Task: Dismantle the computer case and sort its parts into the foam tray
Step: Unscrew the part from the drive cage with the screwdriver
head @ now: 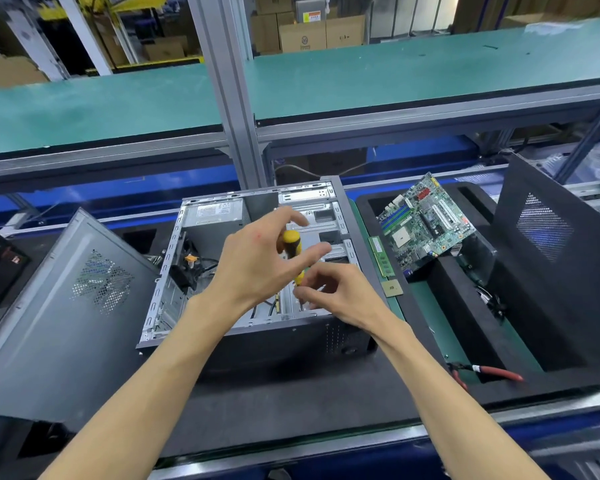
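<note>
Counted: one open computer case (pixel 243 271), two detached side panels (pixel 66 317) (pixel 551 258), one motherboard (pixel 426 223), one memory module (pixel 381 257), one screwdriver (pixel 293 251), apparently one processor (pixel 392 288), lower right one pair of pliers (pixel 492 372).

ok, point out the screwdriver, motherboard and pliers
screwdriver (pixel 291 241): head view, yellow-black handle.
motherboard (pixel 426 221): head view, board centre.
pliers (pixel 499 373): head view, red handle.

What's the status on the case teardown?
Left hand and right hand both on yellow screwdriver over open case. Motherboard already in foam tray. Nothing blocking.
</note>
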`<control>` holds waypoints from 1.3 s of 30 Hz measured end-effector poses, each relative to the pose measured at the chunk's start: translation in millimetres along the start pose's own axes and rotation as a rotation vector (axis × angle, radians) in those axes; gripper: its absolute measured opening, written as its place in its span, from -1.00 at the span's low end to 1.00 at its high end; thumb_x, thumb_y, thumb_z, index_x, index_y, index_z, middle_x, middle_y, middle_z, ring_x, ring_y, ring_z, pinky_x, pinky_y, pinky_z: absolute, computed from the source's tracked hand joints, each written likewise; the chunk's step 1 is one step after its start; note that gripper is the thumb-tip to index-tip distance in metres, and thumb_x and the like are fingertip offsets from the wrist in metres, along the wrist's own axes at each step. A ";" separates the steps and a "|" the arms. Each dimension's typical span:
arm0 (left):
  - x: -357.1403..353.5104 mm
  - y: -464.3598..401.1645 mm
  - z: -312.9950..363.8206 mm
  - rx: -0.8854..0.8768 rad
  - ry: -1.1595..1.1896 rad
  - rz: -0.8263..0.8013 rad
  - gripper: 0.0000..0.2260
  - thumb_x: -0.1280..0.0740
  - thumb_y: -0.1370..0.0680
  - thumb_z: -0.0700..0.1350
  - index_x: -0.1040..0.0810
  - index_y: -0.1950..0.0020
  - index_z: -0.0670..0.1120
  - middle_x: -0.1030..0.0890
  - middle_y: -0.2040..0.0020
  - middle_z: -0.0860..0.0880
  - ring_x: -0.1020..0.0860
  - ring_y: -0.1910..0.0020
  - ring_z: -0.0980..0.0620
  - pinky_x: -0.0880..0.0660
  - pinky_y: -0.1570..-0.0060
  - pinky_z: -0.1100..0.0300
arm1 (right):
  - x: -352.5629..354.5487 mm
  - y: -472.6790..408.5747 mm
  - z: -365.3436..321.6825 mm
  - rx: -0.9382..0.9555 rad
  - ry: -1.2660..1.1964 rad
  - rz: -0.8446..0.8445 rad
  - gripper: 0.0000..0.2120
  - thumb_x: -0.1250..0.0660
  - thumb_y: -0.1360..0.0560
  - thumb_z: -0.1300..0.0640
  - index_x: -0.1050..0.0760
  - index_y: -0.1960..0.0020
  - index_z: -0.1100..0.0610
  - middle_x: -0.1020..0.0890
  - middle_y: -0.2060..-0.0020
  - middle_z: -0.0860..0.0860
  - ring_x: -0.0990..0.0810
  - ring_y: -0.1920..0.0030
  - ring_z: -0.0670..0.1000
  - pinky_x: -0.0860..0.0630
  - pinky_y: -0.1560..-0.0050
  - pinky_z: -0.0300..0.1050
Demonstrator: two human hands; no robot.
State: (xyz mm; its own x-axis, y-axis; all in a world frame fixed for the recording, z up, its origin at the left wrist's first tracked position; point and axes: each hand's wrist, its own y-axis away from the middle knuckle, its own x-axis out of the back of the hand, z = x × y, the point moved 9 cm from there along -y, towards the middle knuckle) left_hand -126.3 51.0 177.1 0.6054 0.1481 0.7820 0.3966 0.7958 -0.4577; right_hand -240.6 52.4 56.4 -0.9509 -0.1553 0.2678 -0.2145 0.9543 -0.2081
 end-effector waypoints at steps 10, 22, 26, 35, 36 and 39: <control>-52.7 54.7 -95.5 0.480 0.489 -0.011 -0.75 -0.17 -0.69 -0.10 -0.62 0.05 0.03 -0.62 0.22 0.03 -0.55 0.29 0.07 -0.49 0.20 0.08 | 8.2 1.0 1.7 -0.012 -0.049 0.090 -0.89 -0.45 -0.55 0.20 -0.65 0.09 0.00 -0.75 0.18 -0.02 -0.73 0.23 -0.01 -0.66 0.18 -0.19; -76.6 62.6 -78.6 0.342 0.359 -0.308 -0.77 -0.42 -0.53 -0.14 -0.65 -0.13 0.12 -0.67 0.06 0.23 -0.59 0.13 0.16 -0.48 0.12 0.39 | 17.1 1.1 2.5 -0.007 -0.176 0.178 -0.96 -0.42 -0.56 0.23 -0.65 0.02 0.14 -0.75 0.18 0.05 -0.74 0.15 0.10 -0.68 0.17 -0.09; -80.3 53.7 -64.4 0.317 0.405 -0.328 -0.83 -0.48 -0.51 -0.10 -0.67 -0.08 0.08 -0.67 0.12 0.29 -0.58 0.23 0.23 -0.48 0.15 0.38 | 26.2 1.1 -0.3 0.004 -0.281 0.242 -0.93 -0.40 -0.56 0.27 -0.65 0.01 0.15 -0.74 0.16 0.11 -0.74 0.11 0.17 -0.68 0.17 -0.07; -81.3 22.3 -10.7 0.381 0.834 -0.193 -0.88 -0.49 -0.50 -0.26 -0.67 -0.01 -0.12 -0.72 0.21 -0.07 -0.68 0.27 0.04 -0.57 0.18 0.33 | 97.5 28.5 -40.3 0.136 -0.304 0.449 -0.88 -0.35 -0.59 0.31 -0.64 0.00 0.15 -0.71 0.21 0.17 -0.73 0.19 0.13 -0.68 0.22 -0.08; -84.8 19.3 -0.4 0.384 0.881 -0.177 -0.89 -0.50 -0.49 -0.25 -0.67 0.02 -0.14 -0.72 0.21 -0.09 -0.68 0.27 0.03 -0.58 0.17 0.30 | 113.6 37.8 -43.1 0.152 -0.293 0.491 -0.87 -0.35 -0.60 0.29 -0.64 0.00 0.13 -0.71 0.21 0.16 -0.72 0.20 0.14 -0.67 0.22 -0.07; -108.1 19.5 37.5 0.348 0.945 -0.187 -0.94 -0.51 -0.48 -0.24 -0.70 0.13 -0.09 -0.72 0.26 -0.06 -0.68 0.31 0.03 -0.60 0.19 0.23 | 155.7 72.6 -36.7 0.131 -0.236 0.610 -0.87 -0.38 -0.59 0.21 -0.67 0.03 0.03 -0.71 0.21 0.13 -0.72 0.20 0.14 -0.67 0.22 -0.07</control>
State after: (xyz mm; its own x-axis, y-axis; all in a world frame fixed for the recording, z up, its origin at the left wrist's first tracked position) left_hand -209.9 72.5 99.4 0.9107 -0.3991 0.1066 0.4090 0.9074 -0.0966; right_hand -396.1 106.8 117.5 -0.9303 0.3370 -0.1445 0.3667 0.8522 -0.3732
